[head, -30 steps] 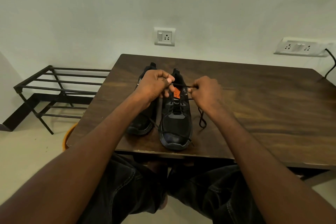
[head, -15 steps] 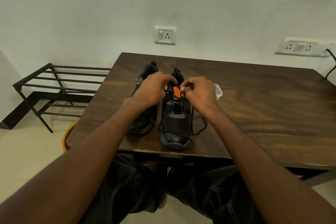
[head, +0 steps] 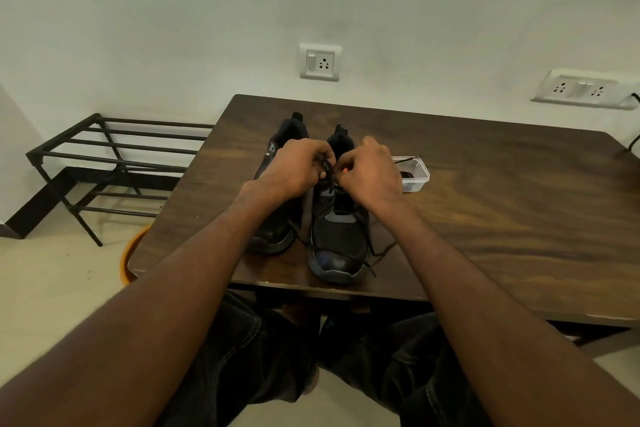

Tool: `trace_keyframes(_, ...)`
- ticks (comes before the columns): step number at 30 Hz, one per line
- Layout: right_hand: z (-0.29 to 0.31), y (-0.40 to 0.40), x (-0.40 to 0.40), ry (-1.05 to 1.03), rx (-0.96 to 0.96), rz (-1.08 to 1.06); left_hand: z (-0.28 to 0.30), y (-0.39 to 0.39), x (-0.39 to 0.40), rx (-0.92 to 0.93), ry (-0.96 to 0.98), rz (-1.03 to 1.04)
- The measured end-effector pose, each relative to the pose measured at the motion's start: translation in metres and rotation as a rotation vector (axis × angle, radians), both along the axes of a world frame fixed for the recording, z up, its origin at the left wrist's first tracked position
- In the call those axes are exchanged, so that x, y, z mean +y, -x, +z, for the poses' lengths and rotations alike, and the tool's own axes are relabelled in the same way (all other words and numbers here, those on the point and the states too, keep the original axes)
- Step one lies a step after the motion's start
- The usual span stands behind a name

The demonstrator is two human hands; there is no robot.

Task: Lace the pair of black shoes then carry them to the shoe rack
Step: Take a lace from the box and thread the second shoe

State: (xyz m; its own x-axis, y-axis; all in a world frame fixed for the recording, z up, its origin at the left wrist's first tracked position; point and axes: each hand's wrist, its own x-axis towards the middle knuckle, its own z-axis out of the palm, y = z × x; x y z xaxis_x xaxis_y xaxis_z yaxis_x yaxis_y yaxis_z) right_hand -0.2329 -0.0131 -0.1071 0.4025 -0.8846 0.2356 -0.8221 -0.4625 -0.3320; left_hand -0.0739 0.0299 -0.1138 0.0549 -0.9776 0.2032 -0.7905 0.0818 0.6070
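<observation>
the pair of black shoes sits side by side near the front edge of the table [head: 519, 218], toes pointing toward the person, which puts the eyelets and tongue right under both hands without any reaching. the right shoe [head: 337, 239] is the one being worked on; the left shoe [head: 280, 218] waits just beside it, touching or nearly so. both hands meet over the throat of the right shoe: the left hand [head: 294, 166] has its fingers curled in a tight grip that seems to pinch the black lace [head: 327, 172], and the right hand [head: 369, 172] is curled the same way close against it, apparently pinching the lace's other strand, though the fingertips hide the exact hold. holding the hands this close together suits threading or tightening at the upper eyelets, where short, controlled pulls matter. loose ends of the lace trail down past the toe and onto the table on the right side, so the lacing looks unfinished. a small clear plastic container [head: 414, 175] stands just behind the right hand, with something dark inside, possibly a spare lace. the shoe rack [head: 114, 163] stands on the floor to the left of the table, near enough for an easy carry later.
</observation>
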Motion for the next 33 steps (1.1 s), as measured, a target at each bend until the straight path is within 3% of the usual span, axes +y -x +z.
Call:
trace_keyframes(4, -0.005, 0.009, -0.009, -0.202, -0.232, 0.03, 0.0, -0.003, 0.002, 0.015, -0.006, -0.01)
trace_keyframes(12, -0.012, 0.004, -0.008, -0.238, -0.288, 0.034, 0.001, 0.0, 0.003, 0.026, -0.007, -0.007)
trace_keyframes(18, -0.009, 0.012, -0.012, -0.462, -0.445, 0.048, 0.003, 0.0, 0.007, 0.051, -0.002, -0.005)
trace_keyframes(23, -0.012, 0.007, -0.01, -0.297, -0.304, 0.067, 0.002, 0.001, 0.006, 0.065, -0.016, 0.004)
trace_keyframes(29, -0.01, 0.014, -0.013, -0.35, -0.326, 0.075, -0.001, 0.0, 0.004, 0.07, -0.018, 0.026)
trace_keyframes(33, -0.018, 0.007, -0.011, -0.206, -0.22, -0.007, -0.002, -0.002, 0.003, 0.122, -0.056, 0.075)
